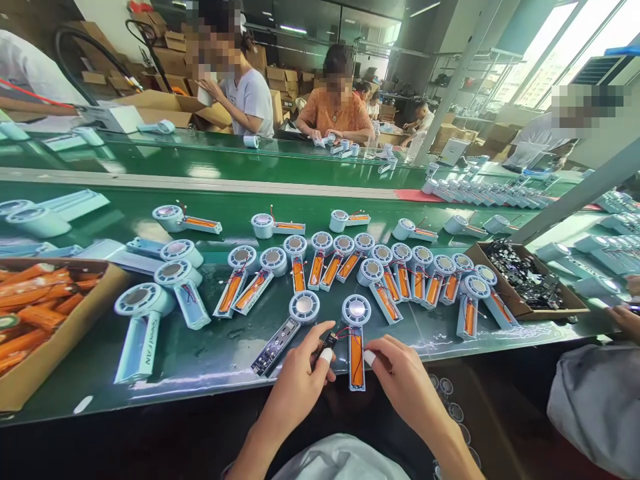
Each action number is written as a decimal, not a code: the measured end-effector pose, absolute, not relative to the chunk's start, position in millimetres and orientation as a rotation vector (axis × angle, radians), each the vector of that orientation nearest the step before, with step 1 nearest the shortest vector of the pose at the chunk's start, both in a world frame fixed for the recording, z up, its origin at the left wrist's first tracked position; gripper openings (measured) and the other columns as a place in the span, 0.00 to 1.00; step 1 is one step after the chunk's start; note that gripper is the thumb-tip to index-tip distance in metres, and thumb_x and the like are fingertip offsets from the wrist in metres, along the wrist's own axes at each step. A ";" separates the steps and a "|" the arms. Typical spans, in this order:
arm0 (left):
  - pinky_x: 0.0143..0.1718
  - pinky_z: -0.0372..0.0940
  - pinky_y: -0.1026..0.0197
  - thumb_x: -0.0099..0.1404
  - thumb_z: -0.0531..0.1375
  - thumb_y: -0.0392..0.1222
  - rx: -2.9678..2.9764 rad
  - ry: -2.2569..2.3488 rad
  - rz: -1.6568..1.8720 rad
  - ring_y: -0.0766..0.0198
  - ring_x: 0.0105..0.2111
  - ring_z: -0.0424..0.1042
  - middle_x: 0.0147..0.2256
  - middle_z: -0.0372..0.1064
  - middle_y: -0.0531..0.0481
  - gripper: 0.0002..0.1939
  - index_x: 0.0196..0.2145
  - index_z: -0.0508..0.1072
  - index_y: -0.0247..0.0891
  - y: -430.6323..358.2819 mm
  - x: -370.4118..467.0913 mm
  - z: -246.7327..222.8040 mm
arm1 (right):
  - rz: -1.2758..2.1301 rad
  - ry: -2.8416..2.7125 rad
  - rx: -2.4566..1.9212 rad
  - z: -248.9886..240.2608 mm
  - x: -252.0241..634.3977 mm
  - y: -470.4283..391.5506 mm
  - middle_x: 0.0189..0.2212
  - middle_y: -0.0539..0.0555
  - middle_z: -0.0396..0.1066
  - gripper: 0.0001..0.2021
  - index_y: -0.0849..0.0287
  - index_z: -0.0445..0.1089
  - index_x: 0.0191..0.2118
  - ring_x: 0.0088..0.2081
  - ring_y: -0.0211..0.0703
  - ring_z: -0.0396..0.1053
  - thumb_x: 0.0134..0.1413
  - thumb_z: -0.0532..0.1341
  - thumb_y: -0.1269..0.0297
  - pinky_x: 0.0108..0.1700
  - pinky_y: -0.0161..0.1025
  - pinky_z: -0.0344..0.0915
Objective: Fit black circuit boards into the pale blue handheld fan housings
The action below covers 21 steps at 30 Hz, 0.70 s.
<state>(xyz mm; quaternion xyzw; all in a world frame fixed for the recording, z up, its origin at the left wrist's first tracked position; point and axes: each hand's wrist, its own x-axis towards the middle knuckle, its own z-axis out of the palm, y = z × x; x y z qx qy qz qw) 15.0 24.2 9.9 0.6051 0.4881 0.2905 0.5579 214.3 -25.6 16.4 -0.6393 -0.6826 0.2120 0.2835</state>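
My left hand (307, 367) pinches a small black circuit board (326, 348) joined by thin red wires to a light blue fan (357, 310). That fan lies on the green table with its handle toward me, an orange battery (357, 357) inside the handle. Right of the handle is my right hand (397, 373), its thumb and forefinger close together near the handle's edge; whether anything is between them is too small to tell. Left of my left hand lies another fan (304, 307), a black circuit board (274, 347) along its handle.
Several fans with orange batteries (343, 257) lie in a row behind. A box of orange batteries (113, 287) stands at left, a box of black boards (560, 312) at right. People (336, 113) sit across the green belt (210, 190); another person's hand (625, 320) is at far right.
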 end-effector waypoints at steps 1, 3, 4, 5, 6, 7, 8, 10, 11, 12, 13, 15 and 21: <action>0.27 0.72 0.61 0.67 0.52 0.42 1.447 1.165 0.672 0.63 0.24 0.76 0.34 0.73 0.51 0.24 0.60 0.66 0.43 23.9 15.3 9.6 | 0.546 -1.809 -1.705 17.6 215.3 -22.8 0.30 0.51 0.73 0.10 0.54 0.73 0.37 0.28 0.42 0.69 0.66 0.55 0.65 0.30 0.37 0.64; 0.28 0.71 0.61 0.68 0.50 0.41 1.522 1.201 0.644 0.64 0.22 0.74 0.33 0.72 0.52 0.24 0.61 0.66 0.44 23.3 16.6 10.1 | 0.483 -1.737 -1.708 19.8 218.6 -17.0 0.29 0.51 0.73 0.10 0.55 0.72 0.36 0.28 0.42 0.69 0.67 0.55 0.64 0.30 0.37 0.63; 0.29 0.71 0.61 0.68 0.49 0.40 1.587 1.218 0.635 0.64 0.22 0.73 0.33 0.73 0.51 0.24 0.61 0.67 0.45 23.1 17.4 10.9 | 0.457 -1.692 -1.714 20.5 220.2 -13.9 0.28 0.51 0.74 0.09 0.55 0.71 0.37 0.27 0.42 0.69 0.67 0.55 0.63 0.30 0.37 0.64; 0.32 0.71 0.60 0.68 0.48 0.38 1.671 1.225 0.625 0.64 0.23 0.73 0.35 0.74 0.50 0.24 0.59 0.69 0.45 23.0 18.1 12.1 | 0.436 -1.650 -1.717 20.9 221.2 -10.8 0.28 0.51 0.74 0.09 0.55 0.71 0.38 0.27 0.42 0.70 0.67 0.54 0.63 0.30 0.36 0.64; 0.35 0.71 0.59 0.68 0.47 0.36 1.766 1.223 0.613 0.62 0.26 0.74 0.37 0.75 0.48 0.25 0.58 0.71 0.46 23.1 18.8 13.5 | 0.423 -1.624 -1.709 21.0 221.3 -7.6 0.28 0.51 0.75 0.09 0.55 0.71 0.39 0.27 0.42 0.71 0.67 0.54 0.63 0.31 0.36 0.65; 0.38 0.71 0.58 0.68 0.46 0.34 1.858 1.211 0.595 0.61 0.30 0.76 0.39 0.75 0.47 0.25 0.56 0.73 0.46 23.3 19.1 15.0 | 0.417 -1.616 -1.686 20.7 220.4 -4.1 0.29 0.51 0.76 0.09 0.56 0.71 0.40 0.28 0.43 0.72 0.67 0.54 0.63 0.32 0.36 0.65; 0.40 0.70 0.58 0.67 0.45 0.32 1.938 1.200 0.567 0.59 0.35 0.76 0.40 0.75 0.47 0.27 0.55 0.74 0.46 23.5 19.1 16.5 | 0.417 -1.619 -1.648 20.1 218.3 -0.4 0.30 0.52 0.77 0.08 0.56 0.72 0.41 0.29 0.43 0.73 0.66 0.55 0.63 0.33 0.36 0.67; 0.42 0.69 0.58 0.65 0.44 0.29 2.052 1.204 0.472 0.57 0.40 0.77 0.40 0.74 0.46 0.30 0.55 0.75 0.46 23.8 18.2 19.1 | 0.441 -1.627 -1.547 18.0 210.7 7.2 0.32 0.52 0.78 0.08 0.55 0.73 0.42 0.31 0.42 0.74 0.64 0.56 0.65 0.37 0.36 0.68; 0.41 0.69 0.58 0.65 0.44 0.27 2.091 1.220 0.416 0.57 0.39 0.77 0.40 0.74 0.45 0.31 0.56 0.75 0.46 23.9 17.3 20.0 | 0.477 -1.612 -1.494 16.6 205.7 10.8 0.32 0.52 0.78 0.08 0.56 0.73 0.43 0.31 0.41 0.74 0.63 0.56 0.66 0.37 0.36 0.69; 0.39 0.69 0.58 0.64 0.44 0.26 2.120 1.237 0.367 0.57 0.38 0.77 0.40 0.73 0.45 0.32 0.57 0.74 0.47 24.0 16.4 20.6 | 0.522 -1.580 -1.450 15.1 200.4 14.2 0.32 0.52 0.78 0.08 0.56 0.73 0.43 0.30 0.40 0.73 0.62 0.57 0.66 0.37 0.35 0.69; 0.38 0.69 0.58 0.65 0.44 0.26 2.141 1.248 0.329 0.57 0.37 0.77 0.40 0.72 0.45 0.32 0.57 0.73 0.48 24.1 15.4 21.0 | 0.571 -1.542 -1.418 13.7 195.1 17.2 0.30 0.51 0.77 0.08 0.56 0.74 0.43 0.28 0.39 0.73 0.61 0.58 0.67 0.35 0.34 0.70; 0.39 0.68 0.58 0.66 0.43 0.26 2.148 1.247 0.304 0.57 0.37 0.77 0.40 0.72 0.46 0.32 0.58 0.72 0.49 24.3 13.5 20.6 | 0.645 -1.477 -1.385 11.9 186.3 21.0 0.27 0.50 0.76 0.07 0.57 0.75 0.40 0.26 0.38 0.71 0.60 0.60 0.66 0.31 0.33 0.69; 0.44 0.69 0.56 0.66 0.44 0.27 1.999 1.215 0.459 0.56 0.42 0.76 0.42 0.73 0.45 0.30 0.58 0.72 0.44 25.3 10.8 15.6 | 0.779 -1.524 -1.311 17.6 185.9 17.6 0.35 0.52 0.77 0.09 0.55 0.79 0.41 0.35 0.40 0.74 0.63 0.60 0.66 0.37 0.34 0.69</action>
